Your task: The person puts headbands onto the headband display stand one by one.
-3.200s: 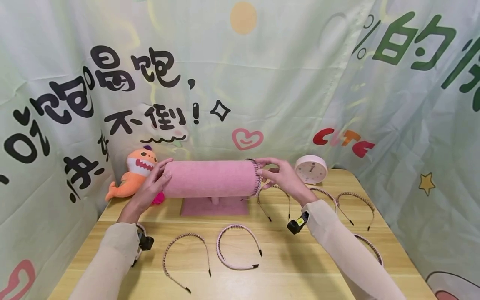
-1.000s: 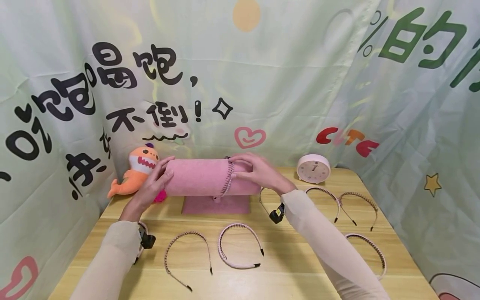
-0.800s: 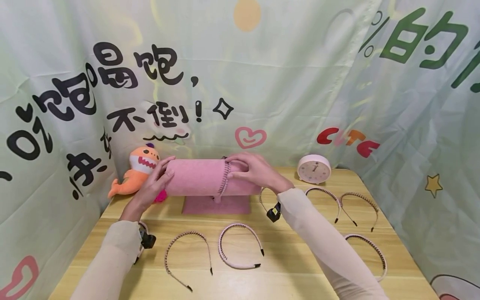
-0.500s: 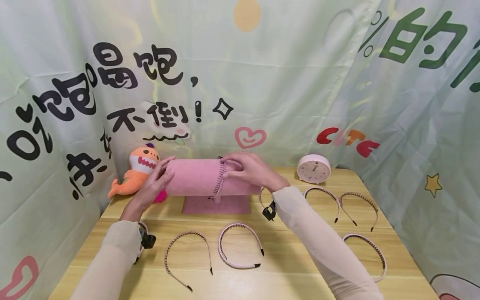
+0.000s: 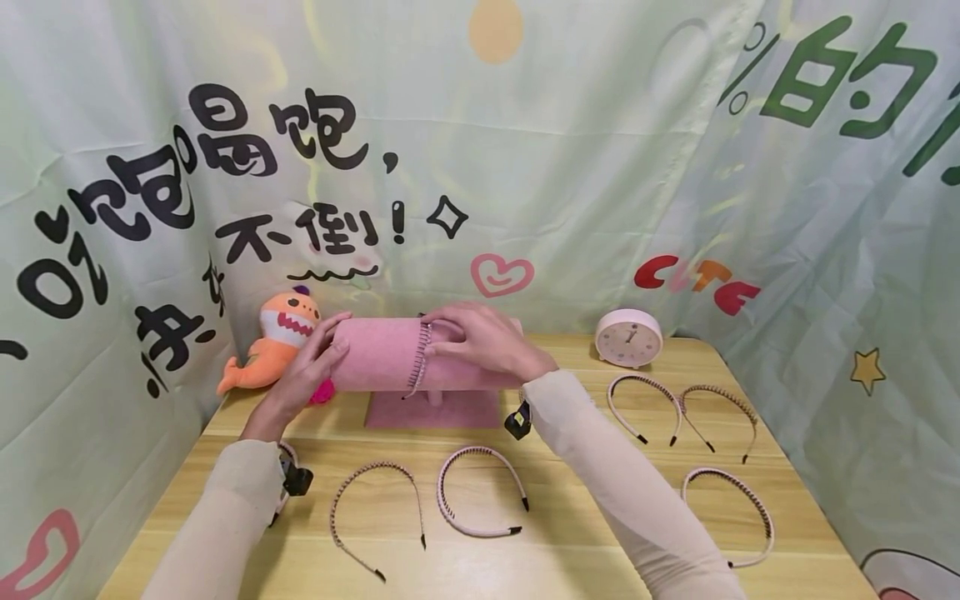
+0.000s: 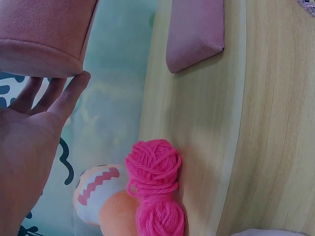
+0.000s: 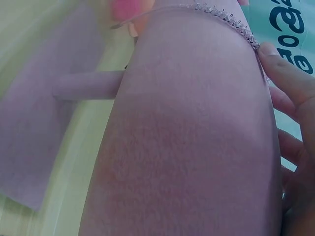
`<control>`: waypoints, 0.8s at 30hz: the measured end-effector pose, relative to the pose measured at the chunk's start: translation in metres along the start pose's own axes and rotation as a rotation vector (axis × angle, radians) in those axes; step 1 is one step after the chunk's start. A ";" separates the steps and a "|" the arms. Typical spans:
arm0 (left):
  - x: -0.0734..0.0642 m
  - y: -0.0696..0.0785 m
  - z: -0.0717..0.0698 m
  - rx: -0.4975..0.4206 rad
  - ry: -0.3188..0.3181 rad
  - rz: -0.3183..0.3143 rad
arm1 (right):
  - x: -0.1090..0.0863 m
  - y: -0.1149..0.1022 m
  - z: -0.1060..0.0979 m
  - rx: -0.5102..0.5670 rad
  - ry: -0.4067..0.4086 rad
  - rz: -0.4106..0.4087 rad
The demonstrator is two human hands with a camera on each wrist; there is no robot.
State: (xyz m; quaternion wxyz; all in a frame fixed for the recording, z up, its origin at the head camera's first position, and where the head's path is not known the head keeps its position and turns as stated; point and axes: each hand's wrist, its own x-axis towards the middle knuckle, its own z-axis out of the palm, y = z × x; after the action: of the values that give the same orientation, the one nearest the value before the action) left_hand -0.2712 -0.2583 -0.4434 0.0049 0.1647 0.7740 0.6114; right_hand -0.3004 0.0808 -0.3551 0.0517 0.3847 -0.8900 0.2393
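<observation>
A pink velvet roll display stand (image 5: pixel 378 354) stands at the back of the table, its roll lying sideways on a short post. A headband with metallic beads (image 5: pixel 418 358) straddles the roll near its middle, tips hanging down in front. My right hand (image 5: pixel 480 333) holds this headband at the top; in the right wrist view the thumb (image 7: pixel 280 66) presses its edge, with the other fingers partly hidden behind the roll. At the roll's left end my left hand (image 5: pixel 303 375) rests its fingers against the flat face, extended in the left wrist view.
Two headbands lie in front, a beaded one (image 5: pixel 378 465) and a pale pink one (image 5: pixel 442 492); another is partly under the left wrist. More headbands (image 5: pixel 645 379) lie at right near a round clock (image 5: pixel 628 337). An orange plush shark (image 5: pixel 273 350) and pink yarn (image 6: pixel 155 167) are at left.
My right hand has slid the headband leftward along the roll, from its right end to about its middle. The left hand has stayed at the left end.
</observation>
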 end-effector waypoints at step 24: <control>0.000 -0.001 0.001 0.017 0.006 -0.012 | -0.026 -0.001 -0.002 0.093 0.118 -0.001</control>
State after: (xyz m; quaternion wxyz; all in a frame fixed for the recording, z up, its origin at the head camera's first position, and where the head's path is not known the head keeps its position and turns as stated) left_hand -0.2709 -0.2579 -0.4443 0.0048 0.1583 0.7801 0.6053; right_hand -0.2817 0.0981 -0.3595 0.0863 0.3721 -0.8732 0.3025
